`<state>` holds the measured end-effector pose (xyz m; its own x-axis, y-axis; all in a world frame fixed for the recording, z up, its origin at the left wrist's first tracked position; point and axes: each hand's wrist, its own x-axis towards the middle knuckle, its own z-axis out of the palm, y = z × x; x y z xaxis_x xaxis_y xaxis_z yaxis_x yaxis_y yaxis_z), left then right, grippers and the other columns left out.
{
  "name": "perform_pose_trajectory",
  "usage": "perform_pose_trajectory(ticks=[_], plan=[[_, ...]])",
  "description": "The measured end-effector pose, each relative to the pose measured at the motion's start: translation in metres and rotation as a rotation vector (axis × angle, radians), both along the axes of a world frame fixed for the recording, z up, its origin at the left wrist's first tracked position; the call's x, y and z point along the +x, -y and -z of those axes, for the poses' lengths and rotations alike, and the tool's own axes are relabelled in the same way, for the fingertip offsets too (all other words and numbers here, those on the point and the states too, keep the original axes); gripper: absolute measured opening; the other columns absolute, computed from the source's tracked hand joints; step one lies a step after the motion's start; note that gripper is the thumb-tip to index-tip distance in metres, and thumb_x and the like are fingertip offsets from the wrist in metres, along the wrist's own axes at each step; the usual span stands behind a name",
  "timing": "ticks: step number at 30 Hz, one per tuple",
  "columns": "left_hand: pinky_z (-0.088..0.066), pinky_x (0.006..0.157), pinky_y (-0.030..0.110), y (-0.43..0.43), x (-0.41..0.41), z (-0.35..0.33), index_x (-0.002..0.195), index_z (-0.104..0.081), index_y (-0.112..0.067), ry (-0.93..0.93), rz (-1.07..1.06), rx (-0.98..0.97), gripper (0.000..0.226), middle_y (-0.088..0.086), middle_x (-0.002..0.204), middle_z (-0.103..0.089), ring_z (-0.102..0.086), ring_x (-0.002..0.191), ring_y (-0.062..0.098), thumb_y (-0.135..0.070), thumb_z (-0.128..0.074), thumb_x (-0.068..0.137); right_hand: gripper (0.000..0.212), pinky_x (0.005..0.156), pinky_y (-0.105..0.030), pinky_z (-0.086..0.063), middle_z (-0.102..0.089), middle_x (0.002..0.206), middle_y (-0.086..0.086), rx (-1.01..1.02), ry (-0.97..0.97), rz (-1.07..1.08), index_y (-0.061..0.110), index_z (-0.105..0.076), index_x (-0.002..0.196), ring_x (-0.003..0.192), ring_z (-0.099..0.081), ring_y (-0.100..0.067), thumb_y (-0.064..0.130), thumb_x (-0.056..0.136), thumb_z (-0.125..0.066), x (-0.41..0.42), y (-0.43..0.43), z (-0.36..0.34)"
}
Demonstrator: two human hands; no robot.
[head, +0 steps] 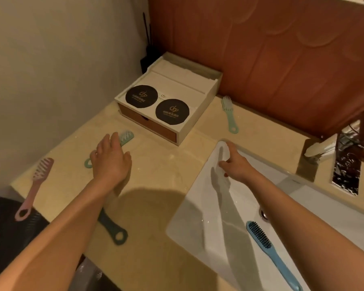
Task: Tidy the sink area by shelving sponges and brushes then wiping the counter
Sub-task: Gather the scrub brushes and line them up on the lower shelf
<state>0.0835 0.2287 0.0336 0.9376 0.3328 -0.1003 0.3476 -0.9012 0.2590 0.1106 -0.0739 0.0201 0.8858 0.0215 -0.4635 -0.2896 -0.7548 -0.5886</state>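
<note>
- At the far left, a pink brush (35, 186) lies on the bench (166, 164) near its front edge, with the loop end of its handle toward me.
- My left hand (111, 160) is spread palm down with the fingers nearly straight over a mint brush (126, 138). The bristle head shows past the fingertips and the handle loop sticks out on the left side of the hand. The hand seems to rest on the brush, but I can't see under the palm, and nothing is gripped.
- A dark teal brush (116, 232) lies on the bench, partly under my left forearm.
- A white organiser box (168, 106) sits at the back against the wall, with two black round discs on top.
- A second mint brush (229, 114) lies just right of the box, near the wall panel.
- My right hand (233, 162) touches the sink (198, 206) at its back left corner. The index finger is out, the other fingers are loosely bent, and it holds nothing.
- A blue brush (269, 250) lies inside the sink with its bristles up.
- The tap (345, 162) stands at the far right.
</note>
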Motion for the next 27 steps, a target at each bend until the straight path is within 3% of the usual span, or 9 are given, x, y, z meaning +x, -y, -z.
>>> perform_pose_trajectory(ticks=[4, 8, 11, 16, 21, 24, 27], plan=[[-0.029, 0.101, 0.045, -0.01, 0.023, -0.002, 0.14, -0.029, -0.008, -0.005, -0.025, 0.053, 0.057, 0.019, 0.136, -0.045, -0.039, 0.125, 0.038, -0.027, -0.05, 0.09, 0.077, 0.09, -0.047, -0.049, -0.039, 0.145, -0.013, -0.048, 0.049, 0.082, 0.026, 0.0, 0.148, 0.101, -0.06, -0.043, 0.017, 0.09, -0.049, 0.028, 0.005, -0.001], [-0.034, 0.093, 0.044, -0.014, 0.031, 0.003, 0.132, -0.041, -0.011, 0.013, 0.008, 0.069, 0.049, 0.019, 0.124, -0.055, -0.046, 0.115, 0.039, -0.024, -0.056, 0.088, 0.072, 0.083, -0.047, -0.052, -0.049, 0.132, -0.019, -0.129, 0.038, 0.124, 0.026, -0.006, 0.147, 0.093, -0.062, -0.042, 0.018, 0.089, -0.048, 0.043, 0.007, 0.001], [-0.036, 0.087, 0.042, -0.013, 0.034, 0.007, 0.12, -0.052, -0.008, 0.011, 0.062, 0.078, 0.035, 0.019, 0.116, -0.057, -0.048, 0.108, 0.038, -0.023, -0.056, 0.088, 0.054, 0.078, -0.044, -0.051, -0.057, 0.116, -0.022, -0.137, 0.084, 0.161, 0.018, -0.023, 0.137, 0.09, -0.061, -0.041, 0.015, 0.089, -0.047, 0.044, 0.005, 0.005], [-0.036, 0.086, 0.039, -0.005, 0.032, 0.004, 0.119, -0.058, -0.009, 0.105, 0.127, 0.024, 0.031, 0.017, 0.114, -0.057, -0.049, 0.105, 0.033, -0.024, -0.049, 0.093, 0.031, 0.074, -0.04, -0.045, -0.059, 0.114, -0.022, -0.109, 0.196, 0.197, 0.008, -0.038, 0.121, 0.094, -0.057, -0.038, 0.013, 0.092, -0.046, 0.033, 0.002, 0.008], [-0.035, 0.091, 0.036, 0.015, 0.02, -0.011, 0.123, -0.054, -0.012, 0.203, 0.202, -0.132, 0.032, 0.011, 0.118, -0.054, -0.046, 0.108, 0.025, -0.026, -0.048, 0.094, 0.028, 0.074, -0.033, -0.042, -0.06, 0.115, -0.02, -0.087, 0.271, 0.183, 0.006, -0.046, 0.12, 0.101, -0.057, -0.036, 0.012, 0.093, -0.046, 0.031, -0.002, 0.011], [-0.04, 0.089, 0.03, 0.032, 0.011, -0.025, 0.121, -0.055, -0.012, 0.265, 0.25, -0.308, 0.031, 0.006, 0.115, -0.053, -0.046, 0.106, 0.019, -0.025, -0.05, 0.094, 0.011, 0.067, -0.032, -0.042, -0.065, 0.102, -0.02, -0.028, 0.322, 0.244, 0.007, -0.053, 0.099, 0.088, -0.059, -0.035, 0.014, 0.092, -0.051, 0.031, -0.006, 0.012], [-0.041, 0.075, 0.014, 0.049, 0.002, -0.037, 0.114, -0.057, -0.013, 0.274, 0.262, -0.602, 0.024, 0.003, 0.106, -0.056, -0.051, 0.094, 0.013, -0.023, -0.053, 0.092, 0.008, 0.061, -0.031, -0.044, -0.069, 0.082, -0.02, 0.092, 0.427, 0.428, 0.011, -0.057, 0.081, 0.075, -0.062, -0.033, 0.016, 0.088, -0.058, 0.021, -0.01, 0.011]])
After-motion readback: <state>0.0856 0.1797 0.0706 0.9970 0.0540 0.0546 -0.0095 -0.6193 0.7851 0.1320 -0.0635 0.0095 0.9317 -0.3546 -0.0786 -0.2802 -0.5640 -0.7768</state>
